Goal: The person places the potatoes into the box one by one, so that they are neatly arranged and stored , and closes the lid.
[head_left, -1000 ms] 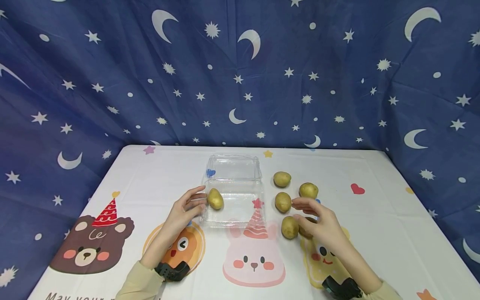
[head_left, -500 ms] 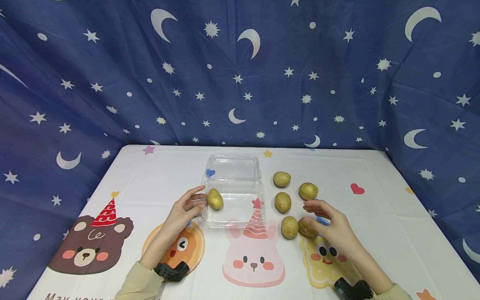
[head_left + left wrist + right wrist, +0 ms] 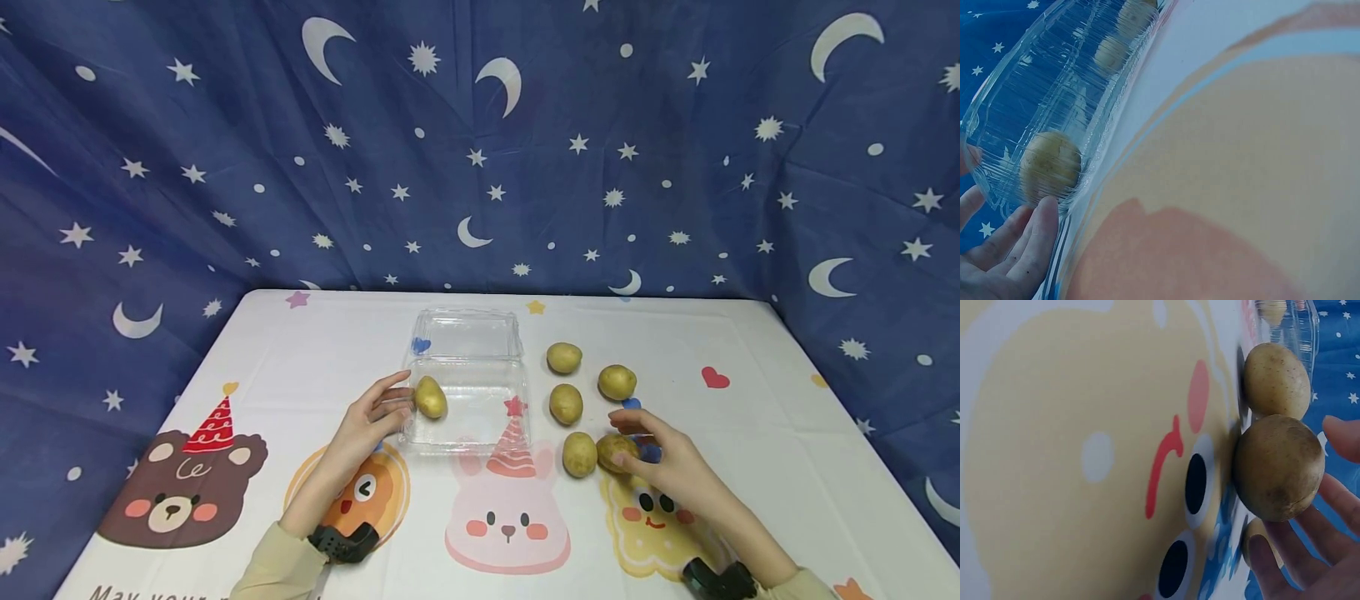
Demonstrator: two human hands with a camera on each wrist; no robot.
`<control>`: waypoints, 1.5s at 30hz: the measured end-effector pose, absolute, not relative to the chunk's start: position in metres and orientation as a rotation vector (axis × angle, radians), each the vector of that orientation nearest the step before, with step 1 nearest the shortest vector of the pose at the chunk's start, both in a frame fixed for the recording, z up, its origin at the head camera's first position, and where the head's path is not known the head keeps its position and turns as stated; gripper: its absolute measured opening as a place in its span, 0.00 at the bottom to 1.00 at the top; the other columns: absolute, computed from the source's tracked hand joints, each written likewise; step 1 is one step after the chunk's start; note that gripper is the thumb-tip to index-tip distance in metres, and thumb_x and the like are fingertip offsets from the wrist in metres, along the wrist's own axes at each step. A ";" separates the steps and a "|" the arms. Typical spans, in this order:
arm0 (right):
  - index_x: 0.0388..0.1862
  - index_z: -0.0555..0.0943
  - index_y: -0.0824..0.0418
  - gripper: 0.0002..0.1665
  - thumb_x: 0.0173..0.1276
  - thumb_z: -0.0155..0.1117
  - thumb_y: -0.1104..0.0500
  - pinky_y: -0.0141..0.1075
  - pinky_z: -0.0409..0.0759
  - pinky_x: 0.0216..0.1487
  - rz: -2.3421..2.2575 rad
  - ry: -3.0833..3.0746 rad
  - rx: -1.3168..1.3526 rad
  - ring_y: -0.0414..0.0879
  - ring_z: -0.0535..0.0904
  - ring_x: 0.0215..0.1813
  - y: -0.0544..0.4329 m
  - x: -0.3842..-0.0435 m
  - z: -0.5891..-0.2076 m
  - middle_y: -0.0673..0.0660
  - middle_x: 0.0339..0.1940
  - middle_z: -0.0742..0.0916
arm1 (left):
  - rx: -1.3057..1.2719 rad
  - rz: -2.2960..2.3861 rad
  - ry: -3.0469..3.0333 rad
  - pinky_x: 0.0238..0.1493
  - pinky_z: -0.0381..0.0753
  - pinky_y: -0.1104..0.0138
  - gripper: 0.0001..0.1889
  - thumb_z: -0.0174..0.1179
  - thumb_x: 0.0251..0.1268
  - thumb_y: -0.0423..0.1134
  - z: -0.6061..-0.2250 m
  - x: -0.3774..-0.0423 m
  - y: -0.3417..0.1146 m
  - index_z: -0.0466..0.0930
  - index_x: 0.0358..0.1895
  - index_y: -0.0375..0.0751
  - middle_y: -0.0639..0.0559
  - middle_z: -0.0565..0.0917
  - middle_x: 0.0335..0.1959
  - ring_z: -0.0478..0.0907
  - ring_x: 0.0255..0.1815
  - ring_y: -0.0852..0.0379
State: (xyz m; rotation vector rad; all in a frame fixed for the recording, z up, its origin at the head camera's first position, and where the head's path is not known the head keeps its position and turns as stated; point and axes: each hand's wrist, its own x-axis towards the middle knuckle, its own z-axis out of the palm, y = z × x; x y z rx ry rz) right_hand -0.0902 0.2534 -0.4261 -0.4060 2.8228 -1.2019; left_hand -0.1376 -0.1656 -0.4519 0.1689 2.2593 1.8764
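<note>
A clear plastic clamshell box [image 3: 480, 433] lies with its lid [image 3: 480, 333] folded back. One potato [image 3: 431, 397] sits inside at its left end. My left hand [image 3: 369, 418] rests its fingertips against the box's left side, fingers fairly straight, as the left wrist view also shows. At the right, my right hand [image 3: 667, 454] has its thumb and fingers spread around a darker potato [image 3: 1280, 467] that lies on the cloth. In the right wrist view the thumb stands apart from that potato, and the other fingers are partly behind it.
A paler potato [image 3: 580, 455] lies right beside the darker one. Further potatoes rest behind them: one in the middle [image 3: 566, 404], one at the right [image 3: 617, 382] and one at the back [image 3: 564, 357]. A starry blue curtain [image 3: 480, 167] hangs behind the white printed tablecloth [image 3: 330, 342].
My right hand has drawn back to the right and slightly lower, from above the potatoes to around the darker one, which is now less covered. The left hand and the box stay put.
</note>
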 end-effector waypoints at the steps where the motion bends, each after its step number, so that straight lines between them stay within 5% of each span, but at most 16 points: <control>1: 0.61 0.73 0.57 0.29 0.63 0.69 0.54 0.42 0.79 0.55 -1.197 2.824 -0.426 0.54 0.79 0.56 0.253 -0.090 -0.427 0.58 0.56 0.84 | 0.165 1.876 2.258 0.49 0.78 0.74 0.29 0.56 0.69 0.37 -0.452 -0.138 -0.166 0.61 0.72 0.53 0.38 0.72 0.65 0.72 0.64 0.40; 8: 0.61 0.74 0.57 0.30 0.61 0.71 0.55 0.34 0.79 0.52 -1.171 2.828 -0.468 0.50 0.80 0.53 0.255 -0.089 -0.430 0.57 0.56 0.84 | 0.158 1.871 2.244 0.50 0.79 0.72 0.29 0.56 0.69 0.38 -0.452 -0.137 -0.166 0.61 0.72 0.53 0.39 0.71 0.65 0.72 0.65 0.40; 16: 0.62 0.74 0.57 0.31 0.60 0.72 0.55 0.30 0.79 0.49 -1.134 2.827 -0.474 0.34 0.78 0.49 0.258 -0.089 -0.435 0.55 0.57 0.83 | 0.154 1.858 2.258 0.48 0.79 0.72 0.29 0.56 0.69 0.38 -0.451 -0.138 -0.165 0.61 0.72 0.54 0.39 0.72 0.64 0.73 0.64 0.41; 33: 0.60 0.75 0.57 0.31 0.57 0.73 0.56 0.32 0.79 0.47 -1.115 2.816 -0.434 0.34 0.78 0.46 0.257 -0.088 -0.436 0.54 0.55 0.84 | 0.138 1.867 2.259 0.48 0.78 0.71 0.29 0.57 0.68 0.37 -0.451 -0.137 -0.165 0.62 0.71 0.54 0.39 0.72 0.64 0.72 0.64 0.41; 45: 0.58 0.77 0.56 0.29 0.58 0.73 0.55 0.32 0.80 0.46 -1.084 2.818 -0.391 0.43 0.80 0.47 0.257 -0.087 -0.437 0.52 0.54 0.84 | 0.129 1.860 2.268 0.47 0.79 0.71 0.29 0.56 0.69 0.36 -0.451 -0.137 -0.164 0.62 0.72 0.53 0.39 0.73 0.64 0.73 0.63 0.42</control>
